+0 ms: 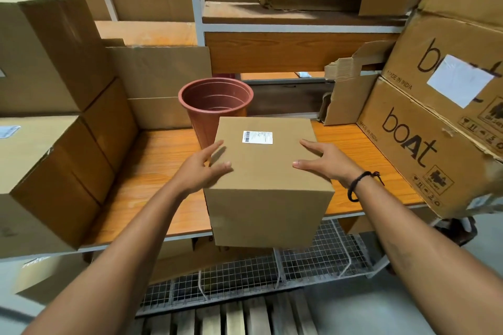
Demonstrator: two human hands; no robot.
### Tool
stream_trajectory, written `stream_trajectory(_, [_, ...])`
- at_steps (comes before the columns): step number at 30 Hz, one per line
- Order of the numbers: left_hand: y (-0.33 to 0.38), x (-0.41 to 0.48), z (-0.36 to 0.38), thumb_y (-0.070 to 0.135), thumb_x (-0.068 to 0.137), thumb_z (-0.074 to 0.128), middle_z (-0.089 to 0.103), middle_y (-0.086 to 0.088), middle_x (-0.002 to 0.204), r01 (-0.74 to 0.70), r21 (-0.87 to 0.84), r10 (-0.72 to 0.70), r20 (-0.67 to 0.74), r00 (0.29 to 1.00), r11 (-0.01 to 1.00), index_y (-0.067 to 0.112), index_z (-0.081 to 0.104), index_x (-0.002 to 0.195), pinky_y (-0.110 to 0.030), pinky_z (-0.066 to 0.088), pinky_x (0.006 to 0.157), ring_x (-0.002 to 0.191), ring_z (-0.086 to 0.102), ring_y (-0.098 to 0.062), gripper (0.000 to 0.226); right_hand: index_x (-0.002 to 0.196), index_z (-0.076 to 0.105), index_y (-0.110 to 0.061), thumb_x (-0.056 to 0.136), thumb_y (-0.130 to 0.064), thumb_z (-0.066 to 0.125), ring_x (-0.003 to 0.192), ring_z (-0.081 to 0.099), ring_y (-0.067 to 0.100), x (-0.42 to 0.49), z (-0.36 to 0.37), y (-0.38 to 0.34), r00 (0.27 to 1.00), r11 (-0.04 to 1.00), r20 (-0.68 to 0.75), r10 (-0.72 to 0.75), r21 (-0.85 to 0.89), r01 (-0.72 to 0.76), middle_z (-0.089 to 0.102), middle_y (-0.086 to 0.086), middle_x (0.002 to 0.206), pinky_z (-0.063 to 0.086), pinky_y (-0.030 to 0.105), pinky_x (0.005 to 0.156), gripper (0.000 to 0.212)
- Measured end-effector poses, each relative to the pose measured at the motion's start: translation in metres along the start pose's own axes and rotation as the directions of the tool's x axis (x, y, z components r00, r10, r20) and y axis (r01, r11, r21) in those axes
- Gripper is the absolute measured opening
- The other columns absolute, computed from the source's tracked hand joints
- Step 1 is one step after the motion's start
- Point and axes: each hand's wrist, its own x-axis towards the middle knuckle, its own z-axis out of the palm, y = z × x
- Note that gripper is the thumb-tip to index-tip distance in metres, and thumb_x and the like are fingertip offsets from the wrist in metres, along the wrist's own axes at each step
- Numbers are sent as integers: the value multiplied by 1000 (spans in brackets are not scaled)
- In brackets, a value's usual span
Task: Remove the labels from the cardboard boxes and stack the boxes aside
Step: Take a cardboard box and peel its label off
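Brown cardboard box (266,185): middle of the frame, at the front edge of your orange wood-grain worktop (152,171); its near face hangs past that edge, and you cannot tell how much of its weight rests there.
White label (257,137): a barcode sticker on the box's top face, towards the far edge and between your two hands.
Your left hand (202,168): blurred, fingers spread and straight, laid against the top left edge of the box and curled round nothing.
Your right hand (324,160): fingers straight and flat on the top right of the box; a dark wristband (359,185) sits on the wrist.
Reddish pot (215,100): upright, just behind the box's far left corner.
Left of frame: plain boxes (49,62), stacked.
Right of frame: printed boxes (424,144), stacked and leaning, with a white sheet (460,80) on the upper one.
Bottom centre: a wire rack (313,253) under the worktop.
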Motion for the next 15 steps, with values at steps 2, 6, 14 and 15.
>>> stream_trajectory(2, [0,6,-1,41,87,68,48,7,145,2,129,-2,-6,1000,992,28,46,145,-24,42,87,129,47,-14,63,145,43,-25,71,-44,81,128,37,3,-1,8,5,999,1000,-22,-23,-3,23,44,-11,146,30,24,101,85])
stream_trajectory(6, [-2,11,-5,53,81,71,52,5,143,35,268,-23,-47,999,963,32,54,137,-31,44,88,126,50,-17,63,146,42,-28,71,-48,79,137,34,10,2,9,8,1000,999,-12,-28,-33,27,40,-9,150,29,26,104,86])
stream_trajectory(14, [12,50,-2,80,79,43,14,3,163,-130,709,145,40,989,693,33,40,144,-58,4,117,151,6,-22,81,143,39,-38,83,-62,59,144,19,25,33,31,-39,967,801,-35,-253,-568,189,29,7,156,21,44,116,68])
stream_trajectory(15, [15,58,0,79,81,43,11,2,164,-143,719,129,74,989,680,29,34,148,-57,-1,117,151,1,-22,84,143,39,-38,84,-61,58,141,24,25,38,39,-47,961,766,-2,-277,-604,220,34,5,152,24,43,113,66])
